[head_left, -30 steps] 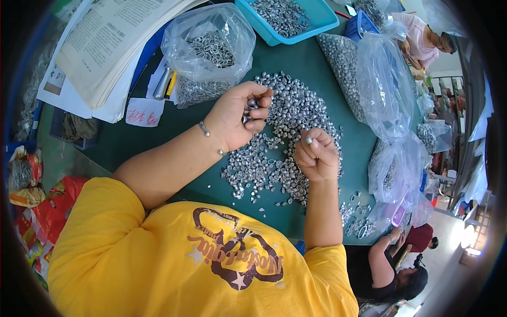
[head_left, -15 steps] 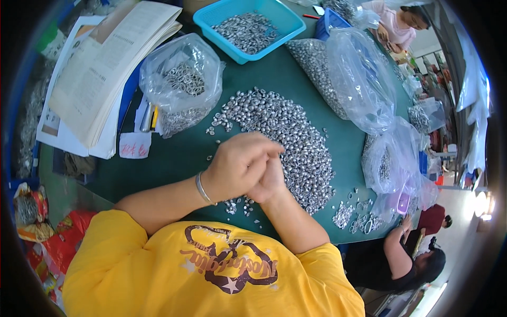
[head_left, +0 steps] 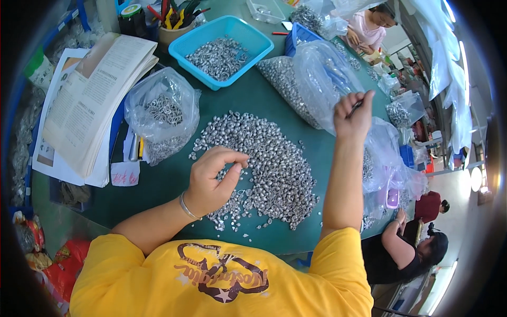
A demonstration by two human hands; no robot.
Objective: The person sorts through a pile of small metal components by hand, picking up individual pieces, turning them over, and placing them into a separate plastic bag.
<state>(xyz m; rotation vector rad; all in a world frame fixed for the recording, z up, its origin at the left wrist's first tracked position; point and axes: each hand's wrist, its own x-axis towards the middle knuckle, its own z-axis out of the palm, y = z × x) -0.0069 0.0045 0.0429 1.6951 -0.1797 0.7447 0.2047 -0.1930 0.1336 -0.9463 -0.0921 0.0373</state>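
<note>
My left hand [head_left: 214,178], a metal bangle at its wrist, is over the left side of a heap of small silvery domed metal pieces [head_left: 280,174] on the green table. Its thumb and forefinger are pinched together; anything between them is too small to make out. Farther right, my right hand [head_left: 353,119] is raised in a fist in front of a large clear plastic bag [head_left: 322,68]. A slim dark tool [head_left: 356,107] shows between its curled fingers, mostly hidden. Some loose metal pieces [head_left: 228,217] lie along the heap's near left edge.
A blue plastic basket [head_left: 186,62] with metal rings stands at the back. An open clear bag of rings [head_left: 153,84] and an open book [head_left: 87,100] are at the left. Bags of metal pieces [head_left: 288,79] line the right side. Co-workers [head_left: 404,248] sit beyond the right edge.
The hands, together over the heap before, are now apart. My right hand has swung up and to the right, with the dark tool now showing in it. The whole view has shifted.
</note>
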